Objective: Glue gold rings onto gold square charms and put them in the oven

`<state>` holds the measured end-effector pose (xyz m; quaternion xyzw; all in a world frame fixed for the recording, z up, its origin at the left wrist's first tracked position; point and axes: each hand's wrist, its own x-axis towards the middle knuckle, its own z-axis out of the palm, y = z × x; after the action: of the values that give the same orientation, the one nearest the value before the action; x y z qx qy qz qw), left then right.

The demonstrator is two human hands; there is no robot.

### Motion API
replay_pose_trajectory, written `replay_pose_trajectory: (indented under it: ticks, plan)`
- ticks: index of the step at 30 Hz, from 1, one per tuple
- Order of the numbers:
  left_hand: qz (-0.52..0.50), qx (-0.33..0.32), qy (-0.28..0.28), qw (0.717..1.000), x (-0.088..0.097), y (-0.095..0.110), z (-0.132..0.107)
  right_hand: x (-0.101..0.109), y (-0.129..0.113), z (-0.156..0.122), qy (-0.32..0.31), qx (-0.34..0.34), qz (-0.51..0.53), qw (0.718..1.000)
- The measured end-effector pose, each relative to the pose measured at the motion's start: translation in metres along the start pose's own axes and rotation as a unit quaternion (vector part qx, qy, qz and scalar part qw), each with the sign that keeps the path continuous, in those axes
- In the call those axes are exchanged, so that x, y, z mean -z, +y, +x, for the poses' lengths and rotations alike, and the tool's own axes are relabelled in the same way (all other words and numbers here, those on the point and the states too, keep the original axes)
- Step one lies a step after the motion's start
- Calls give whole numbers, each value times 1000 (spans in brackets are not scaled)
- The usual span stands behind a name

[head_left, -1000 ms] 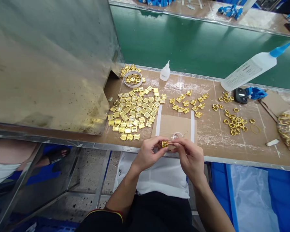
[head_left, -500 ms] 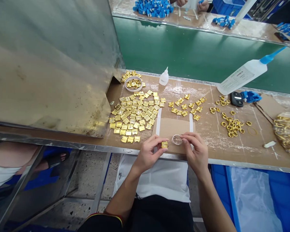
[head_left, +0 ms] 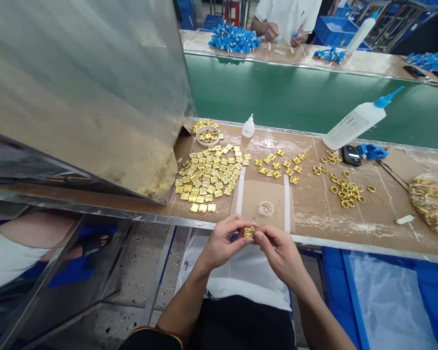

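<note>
Between my two hands, just above the table's near edge, is a small square gold-coloured metal piece (head_left: 248,232). My left hand (head_left: 221,243) pinches its left side between thumb and fingers. With thumb and fingertips closed, my right hand (head_left: 279,250) grips its right side. A small clear round dish (head_left: 266,208), with a thin stick in it, sits on a cardboard pad (head_left: 255,192) taped with white strips. To the left lie many matching gold pieces (head_left: 204,182) in rows. Beyond the pad are several more gold pieces (head_left: 276,165), and gold rings (head_left: 346,192) lie to the right.
A small white dropper bottle (head_left: 248,127) stands at the back. A large blue-tipped bottle (head_left: 354,127) leans beside a black device (head_left: 351,155). A metal panel (head_left: 95,97) blocks the left. Past the green belt (head_left: 277,92), a co-worker's hands (head_left: 271,32) handle blue parts.
My right hand has left the thin stick in the dish and moved left onto the gold piece. My left hand still holds that piece, now slightly lower. The view has tilted up.
</note>
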<state>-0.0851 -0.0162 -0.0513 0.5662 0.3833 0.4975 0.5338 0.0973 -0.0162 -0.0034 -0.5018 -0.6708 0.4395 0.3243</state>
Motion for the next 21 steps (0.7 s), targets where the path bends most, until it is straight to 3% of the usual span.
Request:
replay_pose_trajectory:
  ticks: [6,11,14,16,19,21]
  plan:
    - [-54,-9,18,998,1,4,-32,-22,1,-4,-104,-84,217,967]
    - [-117,-25,89,989,8,4,-54,-53,-2,-9,-142,-125,316,930]
    - [-115,-32,145,982,21,9,-71,-69,-6,-6,-202,-129,325,915]
    - [-97,-32,194,976,36,15,-85,-79,-17,2,-232,-73,262,934]
    - [-109,-10,293,950,65,22,-110,-102,-56,28,-226,96,81,966]
    - [-135,14,361,923,82,26,-126,-132,-97,53,-230,217,-54,947]
